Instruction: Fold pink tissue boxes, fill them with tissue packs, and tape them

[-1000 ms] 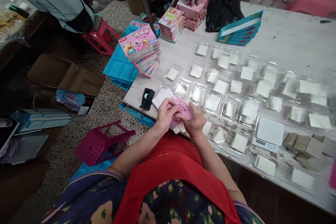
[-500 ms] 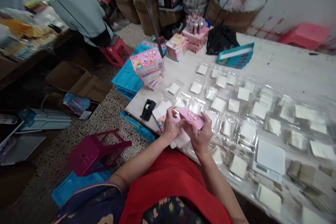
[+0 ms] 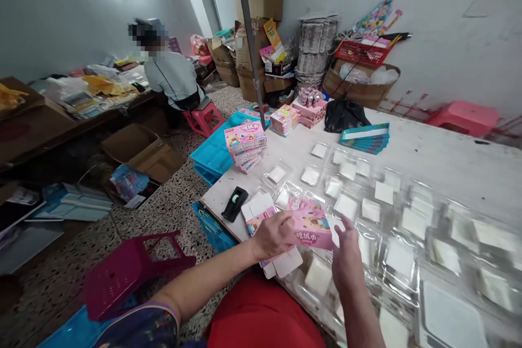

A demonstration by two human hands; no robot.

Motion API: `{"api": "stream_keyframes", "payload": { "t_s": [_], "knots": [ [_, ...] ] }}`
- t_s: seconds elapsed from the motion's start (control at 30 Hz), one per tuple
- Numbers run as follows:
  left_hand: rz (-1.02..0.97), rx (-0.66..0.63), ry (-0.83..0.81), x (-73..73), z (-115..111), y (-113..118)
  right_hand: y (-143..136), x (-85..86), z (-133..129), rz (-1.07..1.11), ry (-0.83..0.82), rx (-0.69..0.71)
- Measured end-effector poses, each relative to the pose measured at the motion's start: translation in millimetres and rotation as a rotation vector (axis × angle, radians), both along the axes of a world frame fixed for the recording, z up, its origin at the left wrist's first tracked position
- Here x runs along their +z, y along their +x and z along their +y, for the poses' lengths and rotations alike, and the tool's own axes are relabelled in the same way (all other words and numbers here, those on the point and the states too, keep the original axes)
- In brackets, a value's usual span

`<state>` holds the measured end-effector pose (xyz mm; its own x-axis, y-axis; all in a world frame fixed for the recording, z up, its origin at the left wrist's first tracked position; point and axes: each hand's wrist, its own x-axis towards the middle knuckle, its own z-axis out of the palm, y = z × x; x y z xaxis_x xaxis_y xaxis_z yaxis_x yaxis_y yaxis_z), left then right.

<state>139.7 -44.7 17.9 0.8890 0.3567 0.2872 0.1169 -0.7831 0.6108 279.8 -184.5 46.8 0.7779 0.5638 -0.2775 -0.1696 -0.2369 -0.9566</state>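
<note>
While my left hand (image 3: 274,237) pinches the pink carton (image 3: 313,232) at one end, the long side points toward my right hand (image 3: 348,261), with fingers spread.

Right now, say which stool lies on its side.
The magenta stool, nearest you on the left, its legs pointing sideways. The red stool is upright under the seated person; the pink stool by the wall has its seat up.

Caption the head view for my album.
Two hands, left and right, hold a pink box above a table of clear trays.
</note>
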Motion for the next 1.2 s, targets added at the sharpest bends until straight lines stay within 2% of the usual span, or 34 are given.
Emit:
{"api": "stream_keyframes", "payload": {
  "t_s": [0.03, 0.1, 0.13, 0.17, 0.23, 0.3, 0.37, 0.43, 0.5, 0.57, 0.63, 0.7, 0.77, 0.8, 0.87, 0.9, 1.0, 1.07, 1.1, 1.13, 1.2],
  "knots": [
    [-0.062, -0.054, 0.003, -6.1, -7.1, -3.1, 4.8, -0.5, -3.5, 0.12, 0.033, 0.002],
    [-0.105, -0.179, -0.102, -15.6, -15.7, -7.8, 14.1, -1.7, -12.8, 0.288, 0.113, 0.046],
    [-0.111, -0.164, -0.203, -18.5, -15.7, -9.3, 18.2, -2.7, -19.0, 0.321, 0.148, 0.086],
    [-0.113, -0.08, -0.334, -20.1, -12.7, -10.0, 21.6, -4.3, -26.1, 0.332, 0.17, 0.13],
    [-0.098, 0.213, -0.67, -21.5, 0.2, -7.9, 25.3, -9.7, -41.3, 0.362, 0.159, 0.269],
    [0.012, 0.332, -1.051, -23.4, 13.7, -0.3, 22.6, -18.0, -53.9, 0.386, 0.078, 0.463],
    [0.172, 0.276, -1.285, -26.7, 16.3, 11.2, 12.2, -27.7, -60.4, 0.24, -0.072, 0.565],
    [0.249, 0.271, -1.33, -30.4, 3.8, 24.0, -4.6, -37.0, -60.7, -0.059, -0.286, 0.536],
    [0.218, 0.355, -1.318, -33.2, -19.5, 37.1, -23.1, -44.4, -58.3, -0.342, -0.5, 0.441],
    [0.177, 0.407, -1.334, -34.0, -44.5, 51.9, -35.6, -49.8, -58.0, -0.487, -0.653, 0.365],
    [0.176, 0.357, -1.321, -32.9, -62.8, 71.8, -35.2, -53.4, -63.7, -0.528, -0.734, 0.289],
    [0.19, 0.264, -1.23, -32.1, -70.3, 101.3, -20.4, -55.6, -77.8, -0.513, -0.787, 0.18],
    [0.194, 0.24, -1.001, -35.3, -68.5, 142.5, 3.3, -56.7, -99.7, -0.489, -0.82, 0.043],
    [0.207, 0.271, -0.846, -39.4, -65.8, 166.4, 15.8, -57.0, -112.4, -0.477, -0.812, -0.015],
    [0.311, 0.358, -0.5, -52.6, -60.4, 215.1, 37.2, -57.6, -138.1, -0.451, -0.728, -0.075],
    [0.406, 0.382, -0.385, -60.8, -58.6, 237.4, 45.1, -58.0, -149.8, -0.437, -0.672, -0.084],
    [0.657, 0.395, -0.23, -83.8, -58.2, 283.4, 57.9, -59.0, -176.4, -0.388, -0.547, -0.09],
    [0.709, 0.402, -0.189, -89.7, -59.3, 292.8, 61.2, -59.3, -187.5, -0.343, -0.494, -0.102],
    [0.7, 0.407, -0.16, -88.1, -59.5, 291.5, 62.8, -59.4, -191.6, -0.312, -0.461, -0.101],
    [0.678, 0.403, -0.126, -83.1, -59.3, 286.8, 64.8, -59.7, -195.3, -0.28, -0.426, -0.093],
    [0.612, 0.33, -0.045, -63.7, -57.5, 268.8, 71.3, -61.0, -201.8, -0.242, -0.379, -0.062]
  ]
}}
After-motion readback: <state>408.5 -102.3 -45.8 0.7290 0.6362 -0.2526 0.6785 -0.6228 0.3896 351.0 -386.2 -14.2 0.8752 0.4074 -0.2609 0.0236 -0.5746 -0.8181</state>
